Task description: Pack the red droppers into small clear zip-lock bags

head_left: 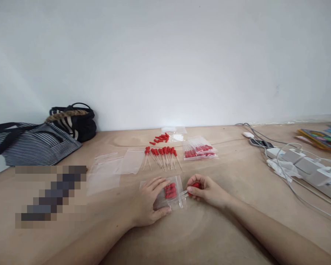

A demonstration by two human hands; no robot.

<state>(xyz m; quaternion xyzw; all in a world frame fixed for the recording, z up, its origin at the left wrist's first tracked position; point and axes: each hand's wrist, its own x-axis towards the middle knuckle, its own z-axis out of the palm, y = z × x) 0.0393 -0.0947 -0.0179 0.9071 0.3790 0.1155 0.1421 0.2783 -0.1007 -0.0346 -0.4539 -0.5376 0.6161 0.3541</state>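
Observation:
A clear zip bag (178, 181) lies flat on the table in front of me, with several red-bulbed droppers inside. Spread over its left part, my left hand (150, 200) rests flat with the thumb along the near edge. My right hand (205, 190) pinches the red bulb of a dropper (193, 189) at the bag's right side. That dropper's clear tube points left into or over the bag's mouth; I cannot tell which. Beyond my hands is a row of droppers (164, 151), red bulbs facing away and thin tubes toward me.
Filled zip bags (200, 148) are stacked behind my right hand. Loose red rubber bulbs (161, 138) lie farther back, beside a clear bag (176, 134). Flat bags (107, 173) are at left, near a striped bag (44, 141). Chargers and cables (309, 165) line the right.

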